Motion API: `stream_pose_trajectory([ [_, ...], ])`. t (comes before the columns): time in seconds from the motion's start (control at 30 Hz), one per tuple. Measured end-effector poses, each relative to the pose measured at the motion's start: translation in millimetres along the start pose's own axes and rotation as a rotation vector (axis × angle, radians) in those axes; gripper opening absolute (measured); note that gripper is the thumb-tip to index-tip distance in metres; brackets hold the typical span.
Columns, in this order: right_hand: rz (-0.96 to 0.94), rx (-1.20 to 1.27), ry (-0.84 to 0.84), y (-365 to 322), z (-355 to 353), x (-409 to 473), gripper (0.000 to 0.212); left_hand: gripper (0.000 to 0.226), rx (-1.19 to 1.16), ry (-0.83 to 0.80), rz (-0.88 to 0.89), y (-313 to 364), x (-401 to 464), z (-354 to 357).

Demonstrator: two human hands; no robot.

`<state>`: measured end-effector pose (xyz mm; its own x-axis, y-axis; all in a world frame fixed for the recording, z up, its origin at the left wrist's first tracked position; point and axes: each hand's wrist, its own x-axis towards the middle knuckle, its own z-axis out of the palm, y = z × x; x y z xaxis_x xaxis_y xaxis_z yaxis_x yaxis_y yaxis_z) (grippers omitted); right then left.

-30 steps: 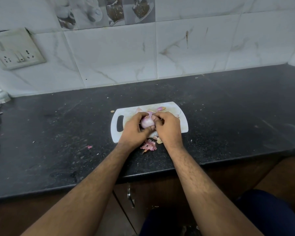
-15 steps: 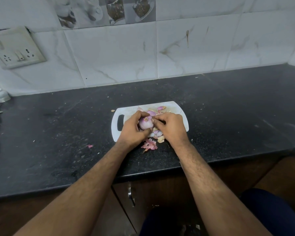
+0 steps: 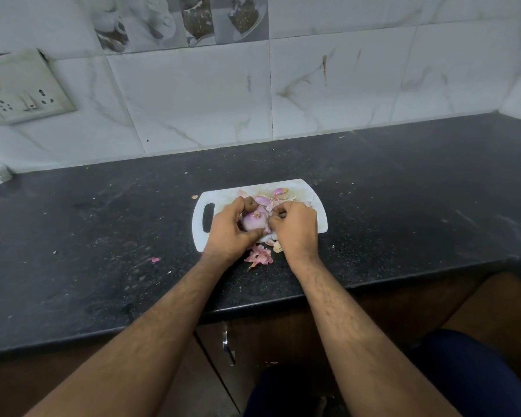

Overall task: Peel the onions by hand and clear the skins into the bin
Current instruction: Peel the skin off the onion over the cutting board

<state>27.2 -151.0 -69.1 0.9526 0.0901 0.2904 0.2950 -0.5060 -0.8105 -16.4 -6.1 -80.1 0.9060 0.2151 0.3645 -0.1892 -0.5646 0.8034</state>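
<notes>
Black counter [image 3: 103, 236], onion [image 3: 253, 221] gripped in left hand [image 3: 227, 233]

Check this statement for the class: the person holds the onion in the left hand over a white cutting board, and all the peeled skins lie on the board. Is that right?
Not quite. The head view shows the left hand holding the onion over the white cutting board, but not all skins are on it: a pink clump of skins lies on the black counter just off the board's near edge.
</notes>
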Motion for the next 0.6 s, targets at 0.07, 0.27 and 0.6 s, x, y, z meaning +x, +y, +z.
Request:
stream_pose_trajectory([
  [0.07, 0.053, 0.067, 0.028, 3.7, -2.8, 3.9, 0.007, 0.052, -0.058, 0.002, -0.036, -3.2, 0.0, -0.4],
  [0.27, -0.044, 0.071, 0.059, 5.4, -3.5, 1.4, 0.029, 0.051, -0.141, 0.034, -0.093, -5.8, 1.3, -2.5],
  [0.6, -0.121, 0.052, -0.069, 2.3, 2.2, 2.3, 0.014, 0.051, -0.089, 0.025, -0.095, -7.2, 1.8, -2.1],
])
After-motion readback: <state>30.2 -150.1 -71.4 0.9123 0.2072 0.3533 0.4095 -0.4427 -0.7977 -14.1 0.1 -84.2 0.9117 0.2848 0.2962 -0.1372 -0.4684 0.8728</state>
